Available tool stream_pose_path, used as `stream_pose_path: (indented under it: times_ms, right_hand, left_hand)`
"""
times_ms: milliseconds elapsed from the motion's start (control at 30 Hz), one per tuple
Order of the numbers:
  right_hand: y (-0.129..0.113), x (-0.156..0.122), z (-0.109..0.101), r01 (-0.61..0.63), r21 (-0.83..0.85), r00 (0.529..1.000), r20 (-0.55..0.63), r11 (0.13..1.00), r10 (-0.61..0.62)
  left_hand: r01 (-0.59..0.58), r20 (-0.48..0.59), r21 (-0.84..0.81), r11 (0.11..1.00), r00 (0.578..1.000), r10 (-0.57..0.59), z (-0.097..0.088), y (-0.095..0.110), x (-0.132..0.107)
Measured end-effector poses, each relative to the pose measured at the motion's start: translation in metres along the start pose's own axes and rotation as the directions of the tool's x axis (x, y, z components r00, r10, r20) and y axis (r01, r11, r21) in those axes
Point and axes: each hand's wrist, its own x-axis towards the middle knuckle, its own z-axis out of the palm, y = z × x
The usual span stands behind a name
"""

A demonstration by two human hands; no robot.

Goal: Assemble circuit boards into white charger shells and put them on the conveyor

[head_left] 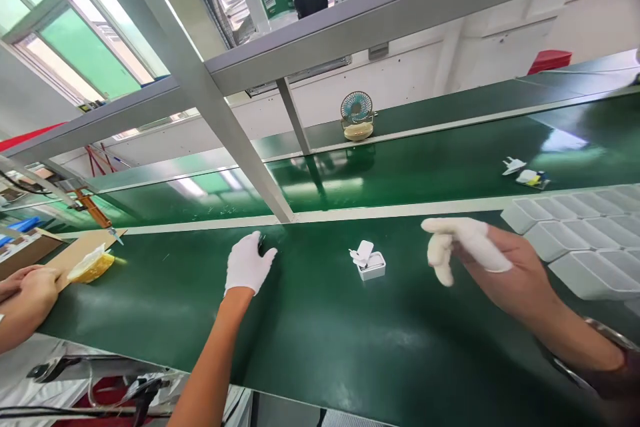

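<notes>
Along the green conveyor belt's [350, 347] far edge, my white-gloved left hand [246, 267] is pinching a small black part [261, 243] steady, right hand [475, 250] hovering slack, empty.

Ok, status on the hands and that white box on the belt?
Left hand on small dark item, grip unclear. Right hand open, empty. White box on belt between them, untouched.

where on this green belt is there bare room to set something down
Bare belt between the left hand and right hand, nearer than the small white box; also between the yellow pack and the left hand. Crowded at the right, by the white trays.
</notes>
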Motion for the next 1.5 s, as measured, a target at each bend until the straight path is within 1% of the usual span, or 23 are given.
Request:
stream_pose_path:
  times_ms: [67, 167, 233, 300, 400, 433, 500, 600, 667, 700, 800, 867, 900, 933, 1000, 1067, 1133, 1200, 1233, 1267, 1333, 1400, 1500]
  right_hand:
    - [0.008, 0.000, 0.002, -0.078, 0.008, 0.996, 0.031, 0.997, 0.078]
    - [0.024, 0.001, 0.010, -0.163, -0.056, 0.983, 0.072, 0.985, 0.166]
    - [0.031, 0.001, 0.016, -0.161, -0.106, 0.976, 0.133, 0.981, 0.174]
    - [0.031, -0.001, 0.020, -0.099, -0.176, 0.964, 0.226, 0.979, 0.138]
    - [0.019, -0.007, 0.029, 0.120, -0.306, 0.920, 0.392, 0.945, 0.010]
    - [0.014, -0.010, 0.033, 0.193, -0.344, 0.895, 0.445, 0.919, -0.021]
    - [0.004, -0.017, 0.042, 0.291, -0.377, 0.836, 0.546, 0.879, -0.043]
    - [-0.002, -0.024, 0.054, 0.325, -0.349, 0.759, 0.650, 0.879, -0.023]
    - [-0.001, -0.024, 0.056, 0.306, -0.312, 0.740, 0.673, 0.900, -0.018]
    - [0.000, -0.022, 0.055, 0.269, -0.288, 0.742, 0.670, 0.919, -0.008]
    - [0.006, -0.015, 0.046, 0.018, -0.175, 0.761, 0.641, 0.984, 0.100]
    - [0.009, -0.011, 0.041, -0.163, -0.070, 0.734, 0.657, 0.984, 0.168]
    - [0.011, -0.010, 0.040, -0.219, -0.024, 0.718, 0.674, 0.976, 0.177]
    - [0.013, -0.009, 0.039, -0.246, 0.004, 0.703, 0.689, 0.969, 0.175]
    - [0.017, -0.010, 0.040, -0.229, -0.006, 0.692, 0.703, 0.973, 0.167]
    - [0.020, -0.011, 0.039, -0.171, -0.064, 0.699, 0.695, 0.983, 0.167]
    - [0.022, -0.011, 0.036, -0.156, -0.055, 0.722, 0.675, 0.986, 0.151]
    - [0.025, -0.008, 0.031, -0.208, 0.079, 0.778, 0.617, 0.975, 0.116]
    - [0.027, -0.006, 0.027, -0.244, 0.174, 0.817, 0.566, 0.954, 0.106]
    - [0.029, -0.003, 0.024, -0.278, 0.271, 0.858, 0.502, 0.922, 0.111]
    - [0.036, 0.004, 0.018, -0.315, 0.420, 0.921, 0.352, 0.851, 0.167]
    - [0.044, 0.009, 0.015, -0.333, 0.502, 0.940, 0.242, 0.798, 0.240]
    - [0.056, 0.014, 0.015, -0.345, 0.563, 0.938, 0.182, 0.751, 0.295]
  left_hand:
    - [0.078, -0.028, 0.040, 0.996, 0.997, -0.076, -0.007, -0.021, -0.004]
    - [0.153, -0.021, 0.088, 0.984, 0.988, -0.151, -0.007, -0.047, -0.013]
    - [0.164, 0.000, 0.112, 0.980, 0.986, -0.165, -0.003, -0.057, -0.017]
    - [0.134, 0.035, 0.122, 0.983, 0.990, -0.139, 0.000, -0.056, -0.023]
    - [-0.041, 0.143, 0.072, 0.997, 0.989, 0.030, -0.002, -0.027, -0.040]
    - [-0.167, 0.207, 0.020, 0.986, 0.965, 0.159, -0.004, -0.010, -0.047]
    - [-0.361, 0.276, -0.104, 0.927, 0.885, 0.375, -0.006, 0.029, -0.064]
    - [-0.515, 0.234, -0.253, 0.819, 0.789, 0.568, -0.002, 0.082, -0.081]
    - [-0.528, 0.212, -0.312, 0.790, 0.772, 0.599, 0.004, 0.104, -0.086]
    - [-0.507, 0.202, -0.349, 0.788, 0.781, 0.591, 0.008, 0.110, -0.086]
    - [-0.357, 0.177, -0.501, 0.788, 0.850, 0.497, 0.018, 0.115, -0.085]
    - [-0.250, 0.179, -0.585, 0.771, 0.888, 0.424, 0.023, 0.115, -0.085]
    - [-0.215, 0.188, -0.604, 0.767, 0.897, 0.400, 0.025, 0.114, -0.086]
    - [-0.194, 0.202, -0.609, 0.769, 0.900, 0.387, 0.028, 0.114, -0.087]
    - [-0.192, 0.213, -0.601, 0.776, 0.897, 0.387, 0.031, 0.113, -0.089]
    - [-0.237, 0.128, -0.608, 0.758, 0.913, 0.387, 0.035, 0.111, -0.086]
    - [-0.285, -0.060, -0.640, 0.714, 0.944, 0.324, 0.039, 0.106, -0.078]
    - [-0.273, -0.199, -0.684, 0.676, 0.962, 0.187, 0.046, 0.101, -0.065]
    - [-0.232, -0.200, -0.704, 0.671, 0.972, 0.127, 0.051, 0.099, -0.059]
    - [-0.174, -0.156, -0.715, 0.677, 0.984, 0.088, 0.056, 0.097, -0.052]
    - [-0.044, 0.011, -0.693, 0.719, 0.997, 0.072, 0.068, 0.097, -0.042]
    - [0.031, 0.175, -0.626, 0.779, 0.979, 0.102, 0.080, 0.101, -0.036]
    - [0.005, 0.267, -0.551, 0.835, 0.948, 0.171, 0.093, 0.112, -0.034]
